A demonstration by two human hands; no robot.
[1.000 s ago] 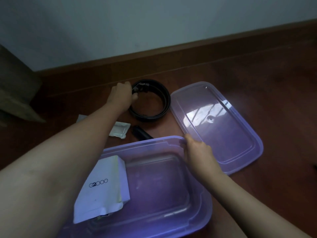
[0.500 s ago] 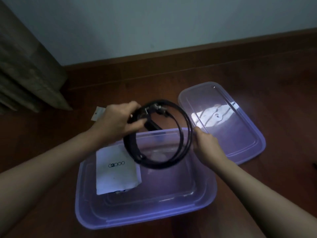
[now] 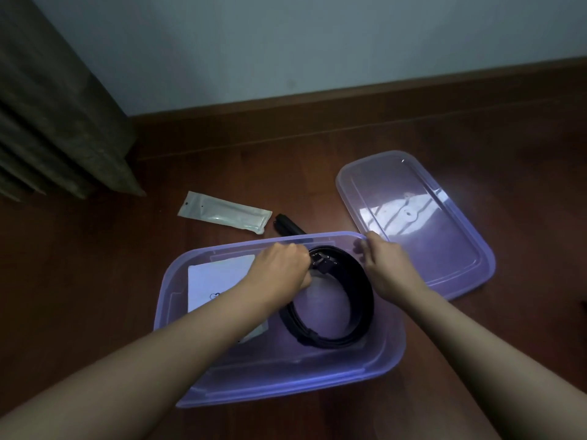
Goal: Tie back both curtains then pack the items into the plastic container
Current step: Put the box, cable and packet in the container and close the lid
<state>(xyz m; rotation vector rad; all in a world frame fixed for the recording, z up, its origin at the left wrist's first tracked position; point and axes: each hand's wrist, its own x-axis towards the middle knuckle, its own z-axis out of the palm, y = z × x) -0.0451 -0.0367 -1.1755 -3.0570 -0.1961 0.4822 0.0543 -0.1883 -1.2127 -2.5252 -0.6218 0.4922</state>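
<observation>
Dark wooden floor (image 3: pixel 95 281) carries everything in view, lit dimly. Nearest the camera, two bare forearms reach forward from the lower corners.

Between them sits the container (image 3: pixel 317 376), a pale purple see-through tub with its lid off and its long side facing the person. Inside it on the left lies a white packet (image 3: pixel 219 281), flat on the bottom and partly hidden under the left forearm. Beside that, filling the right half of the tub, is the belt (image 3: pixel 365 300), black and coiled into a ring that rests on the bottom.

The left grip (image 3: pixel 279 271) is at the far side of the coil, fingers curled round the belt near its buckle. The right grip (image 3: pixel 387 268) is at the container's far right corner, its fingers hooked over the rim there and holding it.

Just past the far wall of the tub, a small black item (image 3: pixel 287 225) lies on the floor; what it is cannot be made out. Next to it on the left lies a clear pouch (image 3: pixel 222 211), long and flat.

To the right, the lid (image 3: pixel 444 249) rests on the floor, touching or just beside the container's far right corner, with window light reflected in it.

Further off on the left a curtain (image 3: pixel 57 122) hangs in folds down to the floor. Behind it all, a brown skirting board (image 3: pixel 349 100) runs below a pale wall (image 3: pixel 317 42).
</observation>
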